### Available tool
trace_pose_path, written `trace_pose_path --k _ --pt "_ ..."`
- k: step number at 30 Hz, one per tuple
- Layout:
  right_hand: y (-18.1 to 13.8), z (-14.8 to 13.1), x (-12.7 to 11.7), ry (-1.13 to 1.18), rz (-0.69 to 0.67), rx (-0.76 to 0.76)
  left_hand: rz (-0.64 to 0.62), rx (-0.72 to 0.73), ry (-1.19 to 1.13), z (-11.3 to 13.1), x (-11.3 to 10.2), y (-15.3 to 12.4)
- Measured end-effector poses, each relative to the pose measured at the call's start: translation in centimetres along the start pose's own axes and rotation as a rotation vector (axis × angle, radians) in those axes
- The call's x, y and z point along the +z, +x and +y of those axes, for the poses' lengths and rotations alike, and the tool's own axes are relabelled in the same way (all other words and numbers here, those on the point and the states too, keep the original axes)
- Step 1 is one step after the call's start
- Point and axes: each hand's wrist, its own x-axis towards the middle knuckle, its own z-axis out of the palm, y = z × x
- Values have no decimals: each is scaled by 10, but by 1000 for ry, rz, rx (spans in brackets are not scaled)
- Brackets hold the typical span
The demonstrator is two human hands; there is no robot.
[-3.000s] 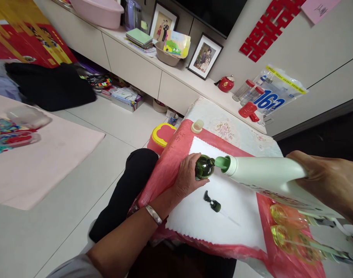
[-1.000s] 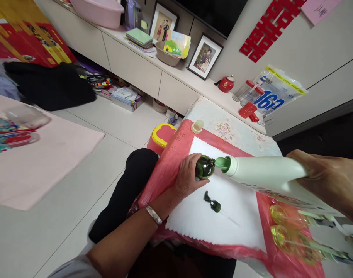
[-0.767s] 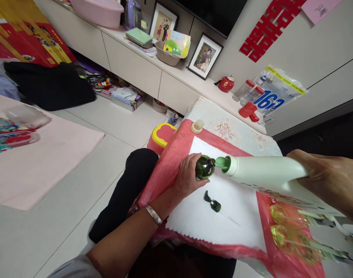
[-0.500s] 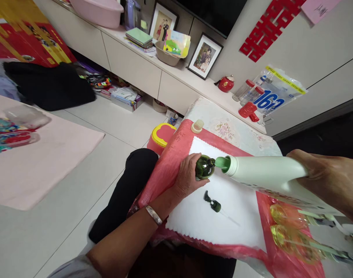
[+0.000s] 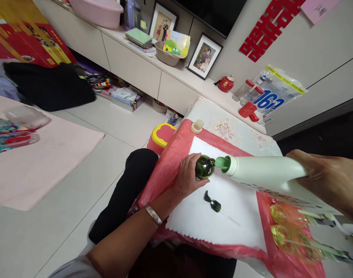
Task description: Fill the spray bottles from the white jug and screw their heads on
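Note:
My left hand [image 5: 188,175] is wrapped round a small dark green bottle [image 5: 203,168], whose open neck points right. By its handle, my right hand [image 5: 327,177] grips a large pale green jug [image 5: 260,168], tilted nearly level. The jug's spout [image 5: 222,163] meets or almost meets the bottle's neck; whether liquid is flowing I cannot tell. A dark green pump top [image 5: 214,204] with a clear tube lies on the white mat [image 5: 194,227] below the bottle. A pale cap [image 5: 197,126] sits at the table's far left corner.
Two yellowish clear pump bottles [image 5: 283,214] lie or stand at the right table edge, under the jug. Red plastic [image 5: 162,170] covers the table beneath the mat. A pink and yellow stool [image 5: 162,136] stands left of it. Behind runs a low cabinet [image 5: 130,65] with frames and jars.

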Motion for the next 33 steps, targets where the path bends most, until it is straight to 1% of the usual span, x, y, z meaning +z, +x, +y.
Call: trace_pose_path --k 2,3,6,9,11,13,17,20,23,25,30,33 --pt "2 -2 1 -150 -188 26 5 0 -10 0 0 1" --pt "3 -1 4 -194 -233 44 11 3 -16 0 0 1" --pt "6 6 18 -158 -211 64 21 7 -34 -1 0 1" --pt "5 19 35 -8 -128 24 11 -6 -51 -3 1 -1" --pt "4 24 43 152 -42 -18 6 -40 -57 -5 1 -2" --pt "2 26 46 310 63 -27 8 -85 -60 -5 1 -3" --pt "-1 23 50 520 249 62 -21 -94 -94 -4 -1 -3" --pt "-2 22 65 698 389 188 -42 -100 -116 -3 -3 -2" --pt "-2 22 92 897 534 327 -59 -123 -114 -2 -4 -2" --pt "-1 21 115 999 579 388 -72 -145 -106 -1 -5 -1" --pt "-3 7 174 1196 608 484 -105 -228 -108 3 -7 0" --pt "-7 -2 197 1268 612 519 -125 -227 -126 4 -8 0"
